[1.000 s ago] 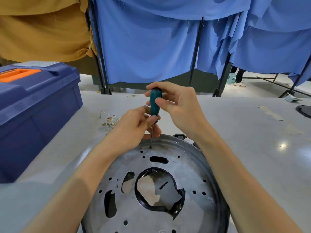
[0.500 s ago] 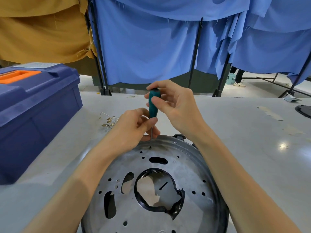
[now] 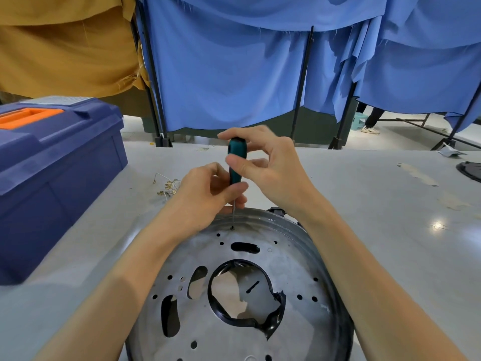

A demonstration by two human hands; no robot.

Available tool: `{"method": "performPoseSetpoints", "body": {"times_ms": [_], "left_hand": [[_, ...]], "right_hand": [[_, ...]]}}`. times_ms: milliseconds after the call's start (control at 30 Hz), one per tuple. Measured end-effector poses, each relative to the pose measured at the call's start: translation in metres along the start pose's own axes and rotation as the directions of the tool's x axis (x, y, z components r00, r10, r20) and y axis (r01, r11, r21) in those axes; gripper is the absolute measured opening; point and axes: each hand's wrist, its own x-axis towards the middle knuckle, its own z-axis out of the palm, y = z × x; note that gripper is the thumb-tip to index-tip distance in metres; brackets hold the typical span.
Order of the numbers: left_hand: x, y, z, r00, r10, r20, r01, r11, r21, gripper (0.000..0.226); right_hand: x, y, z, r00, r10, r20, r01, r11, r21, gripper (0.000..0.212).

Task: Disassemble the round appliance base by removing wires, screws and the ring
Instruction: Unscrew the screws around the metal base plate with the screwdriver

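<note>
Appliance base (image 3: pixel 294 277) sits at the middle of the counter's (image 3: pixel 377 217) near edge, its near side running off the bottom of the view.

At the left edge sits a blue toolbox (image 3: pixel 59 165) with an orange handle. Right of it, toward the far edge, a small tangle of loose wires (image 3: pixel 168 187) lies on the counter, apart from the base, so the wiring looks already out.

The left hand (image 3: pixel 205 194) is curled round the bottom of the screwdriver (image 3: pixel 236 162), pinching where handle meets shaft to keep it steady. The screwdriver stands nearly upright, its tip down in a screw (image 3: pixel 232 227) by the base's far rim. The right hand (image 3: pixel 270 165) is clamped on the teal handle, forefinger hooked over the top, thumb on the side.

The change over the last second is that the right thumb has slid lower down the handle and the fingers have re-set, while the tip hasn't left that screw and the left hand has held its place. That reads as a fresh bite between turns, with the screw being backed out but not yet free. Whether it has risen is too small to tell.

The base is a dull, scuffed grey metal disc peppered with small round holes and a few oblong slots, inside a darker raised rim. Its big central opening is lined by a black ring (image 3: pixel 270 327), jagged at the lower right and still in place.
</note>
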Motion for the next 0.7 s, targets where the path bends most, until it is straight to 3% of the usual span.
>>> {"method": "performPoseSetpoints", "body": {"times_ms": [100,233,367,533,700], "left_hand": [[0.0001,-0.0005,-0.0001,1.000,-0.005,-0.029,0.005,0.999,-0.031,0.031],[-0.0003,0.0013,0.0003,0.998,0.044,0.037,-0.042,0.999,-0.033,0.017],[0.0006,-0.0002,-0.0003,1.000,0.004,0.014,-0.003,0.999,-0.037,0.011],[-0.0003,0.0010,0.0001,1.000,-0.004,-0.019,0.003,0.999,-0.051,0.031],[0.0001,0.0023,0.0013,0.999,0.031,0.033,-0.030,0.999,-0.022,0.014]], "right_hand": [[0.0000,-0.0002,-0.0001,1.000,-0.024,-0.006,0.023,0.997,-0.068,0.031],[0.0006,0.0004,-0.0020,0.999,-0.021,-0.039,0.019,0.998,-0.053,0.039],[-0.0004,0.0007,-0.0013,1.000,0.001,0.000,-0.001,1.000,-0.012,0.032],[-0.0002,-0.0015,0.0010,1.000,-0.017,-0.017,0.017,0.999,-0.031,0.024],[0.0009,0.0004,-0.0030,0.999,0.001,-0.046,-0.002,1.000,-0.022,0.036]]}}
